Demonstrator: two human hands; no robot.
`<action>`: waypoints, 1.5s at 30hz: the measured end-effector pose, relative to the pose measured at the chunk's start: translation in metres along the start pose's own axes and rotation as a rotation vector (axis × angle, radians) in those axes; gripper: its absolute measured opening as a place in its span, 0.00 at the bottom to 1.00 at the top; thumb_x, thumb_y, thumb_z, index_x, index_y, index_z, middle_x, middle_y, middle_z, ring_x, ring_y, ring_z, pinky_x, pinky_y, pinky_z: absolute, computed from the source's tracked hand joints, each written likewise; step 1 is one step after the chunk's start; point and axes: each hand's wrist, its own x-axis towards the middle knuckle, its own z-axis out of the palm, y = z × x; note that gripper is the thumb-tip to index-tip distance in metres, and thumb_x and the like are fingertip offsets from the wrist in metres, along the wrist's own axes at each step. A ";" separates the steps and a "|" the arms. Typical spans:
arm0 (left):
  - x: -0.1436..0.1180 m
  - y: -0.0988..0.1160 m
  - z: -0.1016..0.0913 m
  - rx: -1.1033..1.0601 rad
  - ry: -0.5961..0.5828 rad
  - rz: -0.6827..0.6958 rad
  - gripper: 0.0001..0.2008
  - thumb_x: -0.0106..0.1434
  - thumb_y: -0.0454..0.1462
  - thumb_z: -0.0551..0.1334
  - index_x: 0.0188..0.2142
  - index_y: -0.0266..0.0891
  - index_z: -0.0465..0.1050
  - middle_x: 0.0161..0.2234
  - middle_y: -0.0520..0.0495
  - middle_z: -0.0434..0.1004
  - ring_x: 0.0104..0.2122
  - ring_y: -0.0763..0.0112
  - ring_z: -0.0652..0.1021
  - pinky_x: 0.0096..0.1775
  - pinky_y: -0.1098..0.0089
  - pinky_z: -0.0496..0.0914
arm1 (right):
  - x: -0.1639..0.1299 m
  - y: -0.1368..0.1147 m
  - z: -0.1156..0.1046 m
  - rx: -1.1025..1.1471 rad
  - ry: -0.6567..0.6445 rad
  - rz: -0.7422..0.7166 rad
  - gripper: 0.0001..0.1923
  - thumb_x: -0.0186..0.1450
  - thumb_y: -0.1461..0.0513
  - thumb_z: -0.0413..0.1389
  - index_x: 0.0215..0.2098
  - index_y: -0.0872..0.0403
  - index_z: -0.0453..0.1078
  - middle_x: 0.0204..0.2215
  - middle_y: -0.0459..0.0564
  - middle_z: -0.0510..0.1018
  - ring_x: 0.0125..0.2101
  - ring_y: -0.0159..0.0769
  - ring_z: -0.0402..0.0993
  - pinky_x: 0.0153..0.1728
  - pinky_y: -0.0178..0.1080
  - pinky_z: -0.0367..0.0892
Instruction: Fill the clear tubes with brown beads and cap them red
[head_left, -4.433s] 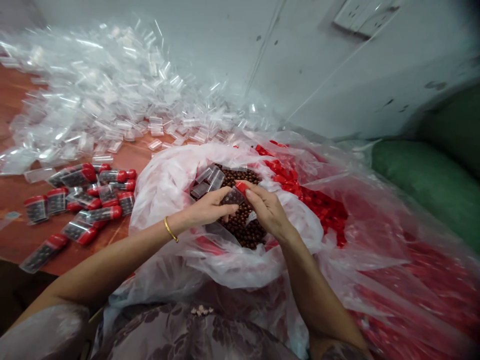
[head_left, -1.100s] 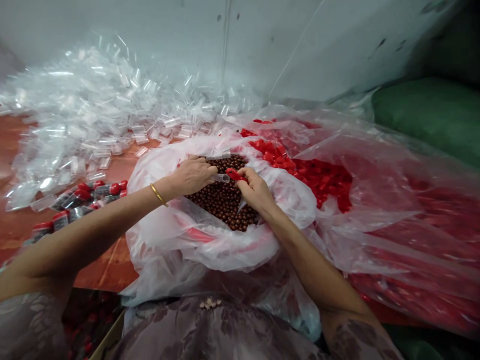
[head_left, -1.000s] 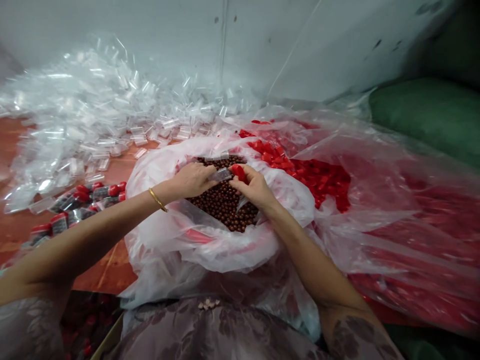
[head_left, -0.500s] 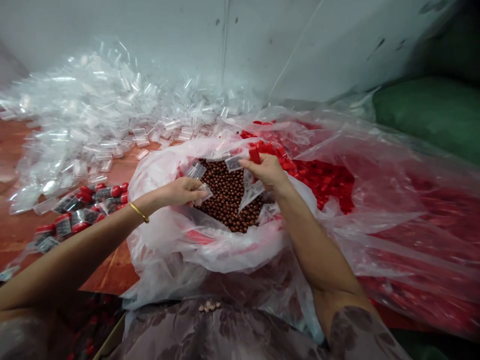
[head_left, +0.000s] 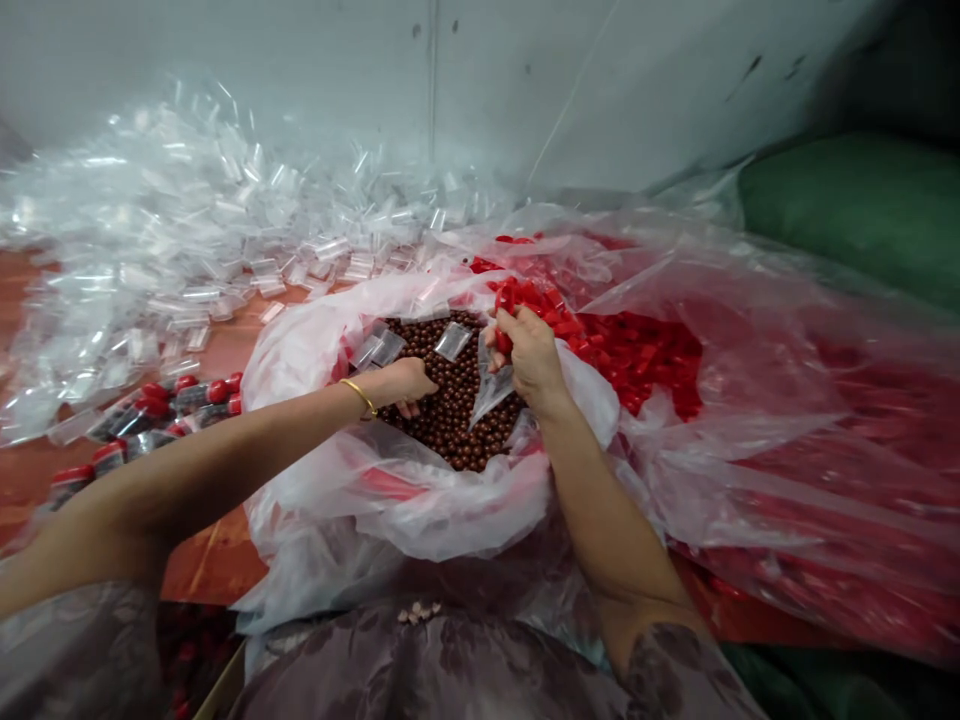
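Resting in a bag (head_left: pixel 315 350) of brown beads (head_left: pixel 450 410), left hand (head_left: pixel 409 382) curled; right hand (head_left: pixel 529 355) pinching red cap (head_left: pixel 501 340)

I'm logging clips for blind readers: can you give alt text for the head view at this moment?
Two bare hands work in a plastic bag of brown balls: the left hand rests on the balls, the right hand holds a red cap at the far rim. Red caps lie right, clear tubes heaped left, filled tubes near.

Single head view, looking down, forward, close over bag (head_left: pixel 315 350).
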 end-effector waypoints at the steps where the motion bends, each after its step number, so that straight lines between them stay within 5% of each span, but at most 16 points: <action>1: 0.000 0.002 0.004 -0.011 0.000 -0.003 0.09 0.52 0.32 0.67 0.30 0.36 0.67 0.19 0.53 0.68 0.21 0.71 0.72 0.28 0.71 0.68 | 0.000 -0.001 -0.001 0.008 0.006 -0.021 0.23 0.54 0.43 0.59 0.34 0.51 0.63 0.18 0.35 0.69 0.10 0.21 0.56 0.10 0.29 0.55; 6: -0.011 -0.001 0.002 -0.279 -0.099 0.151 0.12 0.54 0.31 0.65 0.38 0.39 0.67 0.33 0.54 0.72 0.30 0.78 0.72 0.34 0.76 0.68 | -0.002 -0.003 -0.003 -0.015 0.015 -0.123 0.22 0.54 0.44 0.60 0.33 0.51 0.63 0.18 0.36 0.70 0.10 0.21 0.57 0.11 0.29 0.53; 14: -0.037 -0.008 -0.014 -0.589 -0.246 0.452 0.18 0.46 0.34 0.73 0.37 0.36 0.74 0.36 0.52 0.77 0.35 0.77 0.74 0.43 0.73 0.66 | -0.005 0.006 -0.005 -0.158 -0.068 -0.146 0.15 0.59 0.50 0.57 0.35 0.52 0.68 0.18 0.37 0.67 0.12 0.24 0.54 0.14 0.32 0.52; 17: -0.042 -0.016 -0.016 -0.703 -0.298 0.452 0.21 0.45 0.37 0.75 0.39 0.35 0.73 0.37 0.49 0.79 0.36 0.76 0.77 0.45 0.71 0.68 | -0.011 0.006 -0.006 -0.356 -0.036 -0.302 0.13 0.58 0.53 0.57 0.35 0.52 0.71 0.26 0.44 0.74 0.24 0.31 0.67 0.25 0.36 0.64; 20: -0.040 -0.028 -0.015 -0.769 -0.278 0.464 0.25 0.43 0.36 0.76 0.39 0.35 0.70 0.36 0.49 0.79 0.37 0.73 0.78 0.45 0.68 0.71 | -0.022 0.001 -0.005 -0.535 -0.003 -0.434 0.12 0.55 0.55 0.61 0.35 0.51 0.75 0.30 0.47 0.74 0.35 0.37 0.70 0.38 0.40 0.66; 25: -0.037 -0.038 -0.011 -0.791 -0.253 0.488 0.32 0.42 0.36 0.76 0.45 0.38 0.66 0.33 0.52 0.79 0.35 0.71 0.79 0.39 0.67 0.74 | -0.040 -0.007 -0.002 -0.371 -0.099 -0.191 0.14 0.60 0.51 0.57 0.35 0.53 0.73 0.29 0.45 0.75 0.30 0.32 0.70 0.34 0.36 0.67; 28: -0.041 -0.036 -0.012 -0.723 -0.346 0.472 0.26 0.47 0.38 0.74 0.43 0.35 0.70 0.34 0.49 0.79 0.33 0.74 0.78 0.39 0.70 0.74 | -0.047 -0.008 0.002 -0.314 -0.157 -0.023 0.18 0.60 0.47 0.56 0.35 0.53 0.71 0.26 0.44 0.74 0.24 0.29 0.69 0.24 0.33 0.65; 31: -0.048 -0.033 -0.013 -0.696 -0.369 0.481 0.21 0.49 0.40 0.74 0.39 0.33 0.72 0.34 0.48 0.78 0.32 0.77 0.77 0.39 0.73 0.73 | -0.051 -0.007 0.007 -0.358 -0.216 0.029 0.21 0.62 0.48 0.53 0.45 0.53 0.71 0.23 0.42 0.73 0.18 0.28 0.65 0.20 0.33 0.64; 38: -0.055 -0.034 -0.008 -0.646 -0.313 0.556 0.26 0.48 0.48 0.72 0.39 0.35 0.68 0.34 0.50 0.72 0.34 0.74 0.75 0.32 0.74 0.71 | -0.060 -0.010 0.019 -0.797 -0.227 -0.429 0.21 0.67 0.61 0.47 0.57 0.50 0.68 0.42 0.50 0.79 0.41 0.39 0.75 0.44 0.42 0.71; 45: -0.053 -0.038 -0.002 -0.472 -0.134 0.679 0.22 0.53 0.50 0.67 0.35 0.36 0.63 0.25 0.57 0.66 0.22 0.81 0.68 0.25 0.76 0.64 | -0.071 -0.007 0.027 -1.264 -0.115 -0.672 0.22 0.68 0.64 0.45 0.57 0.53 0.69 0.28 0.51 0.76 0.28 0.36 0.73 0.32 0.37 0.69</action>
